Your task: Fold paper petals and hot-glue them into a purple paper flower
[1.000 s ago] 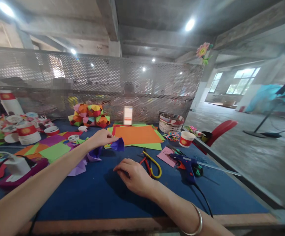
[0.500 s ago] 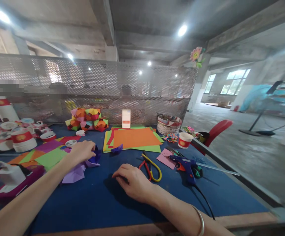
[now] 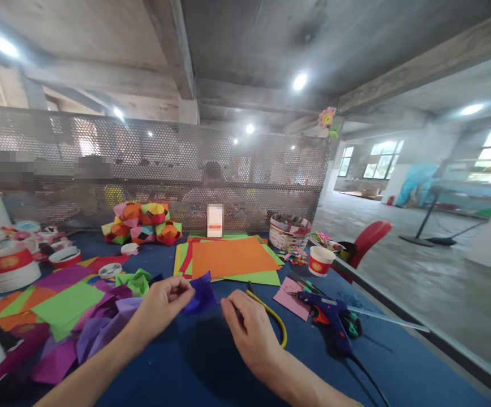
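My left hand (image 3: pixel 171 302) is in front of the paper stack, thumb and fingers pinched together at the edge of a dark purple folded paper piece (image 3: pixel 203 294). It seems to grip this piece, though the fingertips partly hide the contact. My right hand (image 3: pixel 248 325) hovers just to the right, its fingers curled together and nothing visible in them. Behind it, the pliers or scissors show only a yellow handle (image 3: pixel 279 325); my hand covers the rest. Left of my left wrist lies a heap of purple folded papers (image 3: pixel 105 328) with a crumpled green paper (image 3: pixel 137 281).
Orange sheets (image 3: pixel 232 257) top a stack of coloured paper. A blue glue gun (image 3: pixel 332 316), a pink paper square (image 3: pixel 294 299) and a paper cup (image 3: pixel 321 262) stand right. Behind are a woven basket (image 3: pixel 288 230), a phone (image 3: pixel 215 221) and folded paper balls (image 3: pixel 143 223).
My left hand has moved right from the purple heap, toward my right hand, with dark purple paper now at its fingertips. The right hand covers the red handle. The view has shifted.
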Demonstrator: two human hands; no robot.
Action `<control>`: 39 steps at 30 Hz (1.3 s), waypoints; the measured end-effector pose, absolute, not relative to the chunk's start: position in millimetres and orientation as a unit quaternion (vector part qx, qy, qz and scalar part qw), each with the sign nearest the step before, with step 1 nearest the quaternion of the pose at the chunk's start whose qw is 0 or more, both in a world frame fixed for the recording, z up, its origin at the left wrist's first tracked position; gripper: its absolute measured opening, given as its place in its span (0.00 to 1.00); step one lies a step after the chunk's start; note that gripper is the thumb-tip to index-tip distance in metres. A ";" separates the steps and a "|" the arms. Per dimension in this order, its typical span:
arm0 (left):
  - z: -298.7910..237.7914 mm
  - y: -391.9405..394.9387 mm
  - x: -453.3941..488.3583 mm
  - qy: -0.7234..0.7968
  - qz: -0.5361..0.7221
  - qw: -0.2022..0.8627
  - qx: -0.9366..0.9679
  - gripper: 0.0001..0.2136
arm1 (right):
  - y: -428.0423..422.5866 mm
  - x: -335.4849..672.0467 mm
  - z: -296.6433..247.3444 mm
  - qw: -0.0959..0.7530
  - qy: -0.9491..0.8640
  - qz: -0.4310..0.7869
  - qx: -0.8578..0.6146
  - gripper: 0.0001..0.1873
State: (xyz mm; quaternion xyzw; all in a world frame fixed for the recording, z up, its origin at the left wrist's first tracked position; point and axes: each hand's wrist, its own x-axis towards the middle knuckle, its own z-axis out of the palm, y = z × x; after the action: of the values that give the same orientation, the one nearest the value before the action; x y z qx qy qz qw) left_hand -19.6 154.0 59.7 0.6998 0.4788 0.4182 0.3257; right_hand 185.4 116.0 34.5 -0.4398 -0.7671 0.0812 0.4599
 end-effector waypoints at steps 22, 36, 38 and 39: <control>37.8 123.6 -9.8 0.466 0.374 0.247 0.763 0.11 | 112.4 182.7 24.7 0.375 -0.790 0.141 -0.464 0.08; 39.8 125.1 -4.0 0.419 0.376 0.408 0.719 0.11 | 108.6 183.6 32.5 0.395 -0.801 0.110 -0.436 0.08; 40.5 125.7 -3.0 0.419 0.380 0.458 0.685 0.13 | 109.7 184.9 33.5 0.394 -0.804 0.130 -0.427 0.08; 41.1 126.0 -2.5 0.416 0.391 0.473 0.671 0.14 | 109.9 185.1 33.7 0.394 -0.805 0.139 -0.422 0.07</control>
State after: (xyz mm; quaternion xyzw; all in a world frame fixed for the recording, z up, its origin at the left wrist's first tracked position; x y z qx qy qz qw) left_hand -2.5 126.0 41.1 0.6708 0.4157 0.3913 0.4734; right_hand 185.1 109.9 33.7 -0.4223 -0.8045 0.1387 0.3939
